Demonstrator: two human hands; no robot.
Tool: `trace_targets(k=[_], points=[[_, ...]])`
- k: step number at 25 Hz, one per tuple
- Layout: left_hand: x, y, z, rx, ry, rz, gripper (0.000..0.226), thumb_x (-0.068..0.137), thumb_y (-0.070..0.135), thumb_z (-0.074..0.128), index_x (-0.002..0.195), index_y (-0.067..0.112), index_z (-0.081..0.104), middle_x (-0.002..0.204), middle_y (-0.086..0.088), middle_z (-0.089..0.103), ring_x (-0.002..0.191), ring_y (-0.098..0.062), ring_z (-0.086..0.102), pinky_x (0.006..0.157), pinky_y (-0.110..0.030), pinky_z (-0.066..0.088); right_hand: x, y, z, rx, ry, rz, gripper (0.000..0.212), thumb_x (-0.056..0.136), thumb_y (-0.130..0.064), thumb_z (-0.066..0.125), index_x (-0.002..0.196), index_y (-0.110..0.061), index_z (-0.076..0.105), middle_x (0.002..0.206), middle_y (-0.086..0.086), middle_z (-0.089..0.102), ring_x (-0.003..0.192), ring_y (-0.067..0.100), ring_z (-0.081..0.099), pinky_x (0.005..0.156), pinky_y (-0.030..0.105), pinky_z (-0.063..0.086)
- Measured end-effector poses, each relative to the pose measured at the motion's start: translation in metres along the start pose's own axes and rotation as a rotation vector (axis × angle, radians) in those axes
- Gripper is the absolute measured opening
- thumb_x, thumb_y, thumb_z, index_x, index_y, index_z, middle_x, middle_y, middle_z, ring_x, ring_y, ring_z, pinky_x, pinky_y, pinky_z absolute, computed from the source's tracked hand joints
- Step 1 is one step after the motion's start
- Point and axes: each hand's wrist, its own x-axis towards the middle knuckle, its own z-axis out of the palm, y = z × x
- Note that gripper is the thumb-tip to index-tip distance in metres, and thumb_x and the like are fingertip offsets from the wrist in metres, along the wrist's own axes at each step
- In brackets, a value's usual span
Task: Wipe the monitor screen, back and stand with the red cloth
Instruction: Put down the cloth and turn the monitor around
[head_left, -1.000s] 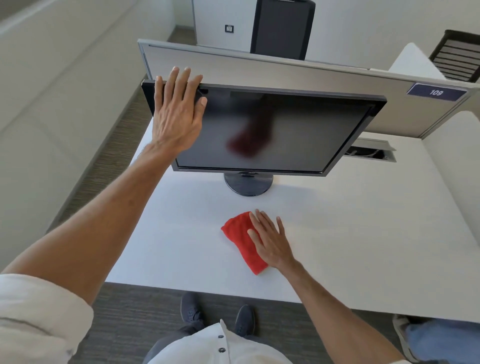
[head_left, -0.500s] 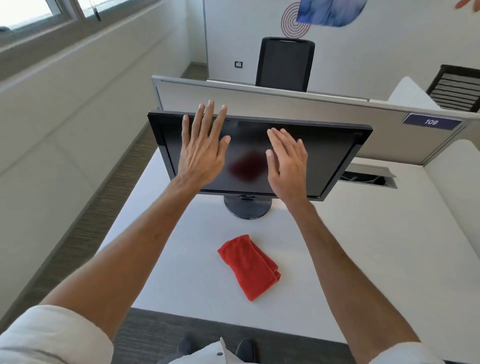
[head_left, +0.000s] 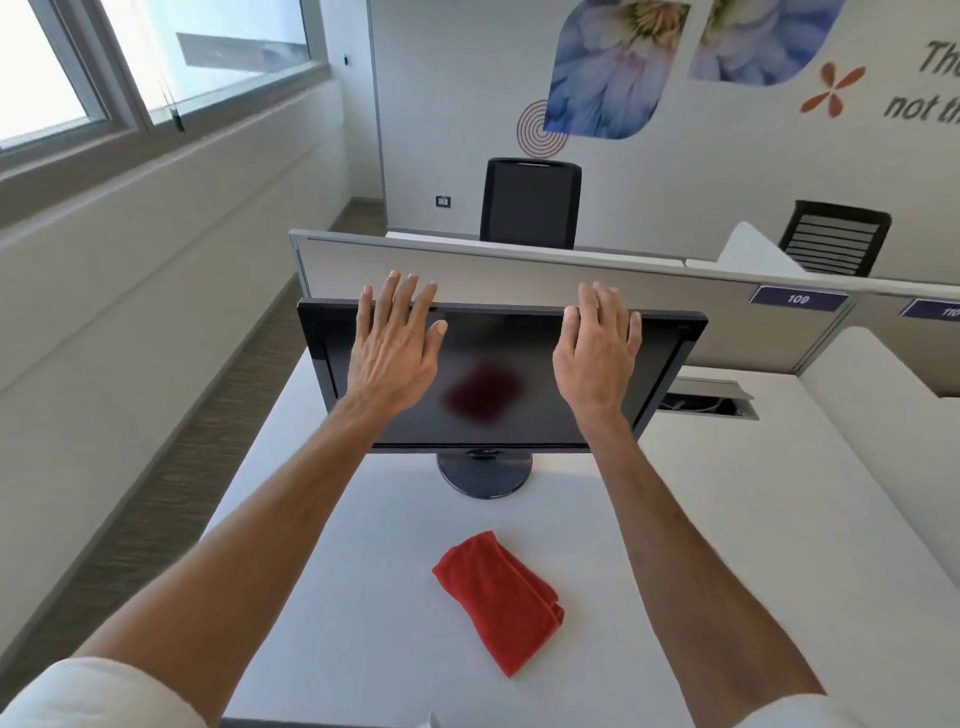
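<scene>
Desk (head_left: 727, 519): white, near edge cut off.
Monitor (head_left: 498, 338): dark tilted screen behind both hands; back hidden.
Left hand (head_left: 395, 353): fingers straight, spread, at the top bezel.
Right hand (head_left: 597, 353): flat, fingertips over the top edge; contact unclear.
Red cloth (head_left: 498, 597): folded, lying between the forearms, held by neither hand.
Stand (head_left: 485, 475): only the round base shows.

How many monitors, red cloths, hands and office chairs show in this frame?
Monitor: 1
Red cloth: 1
Hands: 2, left hand and right hand
Office chairs: 2, black chair and slatted chair
Total: 6
</scene>
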Motion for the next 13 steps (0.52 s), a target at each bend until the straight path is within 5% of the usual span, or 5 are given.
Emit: trace_targets(k=[4, 13], points=[[-0.007, -0.007, 0.003, 0.016, 0.029, -0.003, 0.055, 0.117, 0.043, 0.034, 0.165, 0.017, 0.042, 0.164, -0.007, 0.048, 0.161, -0.034, 0.036, 0.138, -0.056, 0.014, -0.006, 0.014, 0.009, -0.047, -0.081, 0.026, 0.055, 0.115, -0.044, 0.022, 0.159, -0.02, 0.044, 0.17, 0.004, 0.038, 0.162, 0.025, 0.023, 0.132, 0.056, 0.018], [-0.027, 0.002, -0.006, 0.085, 0.056, 0.013, 0.054, 0.117, 0.039, 0.042, 0.165, 0.013, 0.042, 0.162, -0.008, 0.049, 0.153, -0.033, 0.044, 0.135, -0.053, 0.023, 0.013, 0.018, 0.011, 0.008, -0.193, 0.054, 0.063, 0.114, -0.048, 0.011, 0.167, -0.021, 0.031, 0.179, -0.002, 0.017, 0.166, 0.017, 0.007, 0.134, 0.055, 0.005]])
